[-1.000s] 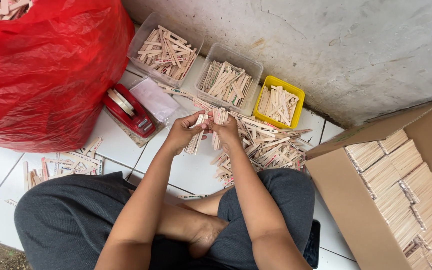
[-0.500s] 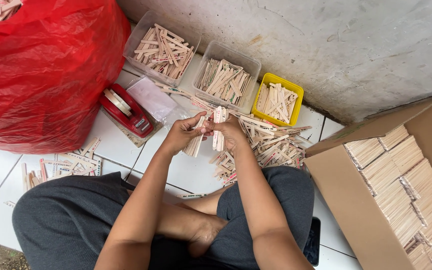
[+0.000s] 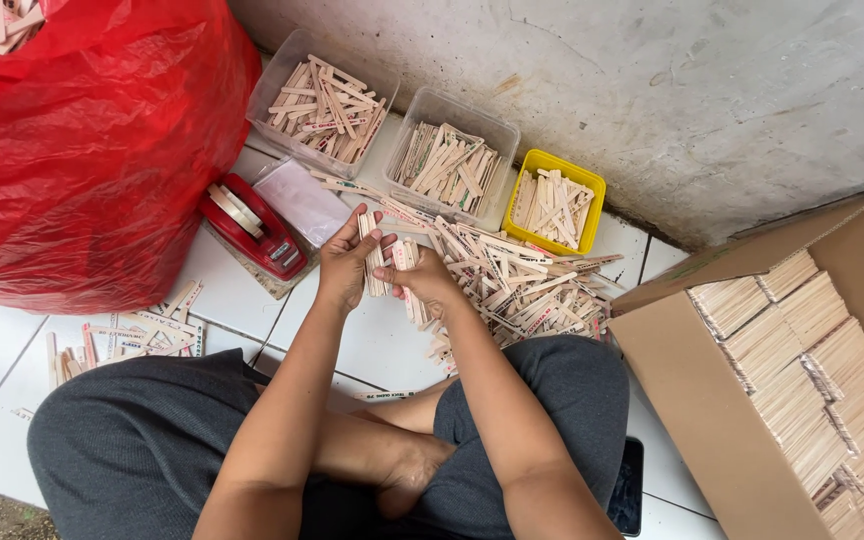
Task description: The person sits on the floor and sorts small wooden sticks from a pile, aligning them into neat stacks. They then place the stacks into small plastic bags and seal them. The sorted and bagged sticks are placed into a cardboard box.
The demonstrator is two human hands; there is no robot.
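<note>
Centrally, the left hand [image 3: 344, 262] is closed around a small bundle of flat wooden sticks [image 3: 372, 252], which stands upright against its fingers and thumb. The right hand [image 3: 422, 280], touching the left, pinches a second few sticks [image 3: 407, 262] just right of that bundle; these hang below its fingers.

Loose stick pile [image 3: 517, 280]: on the white tiled floor [image 3: 232, 290], immediately right of and behind both hands.

2 clear plastic tubs [image 3: 322, 100], [image 3: 452, 165] of sticks: upper centre, against the grey wall [image 3: 652, 90].

1 yellow tub [image 3: 555, 205] of sticks: right of the clear ones.

1 red tape dispenser [image 3: 250, 228]: left of the hands, near but apart.

1 red plastic sack [image 3: 82, 140]: upper left of the frame.

1 cardboard box [image 3: 692, 400]: right edge, holding stacked stick bundles in rows.

Scattered sticks [image 3: 132, 335]: lower left, beside the person's grey-clad knee [image 3: 142, 440].

1 dark phone [image 3: 627, 485]: bottom, by the other knee.
</note>
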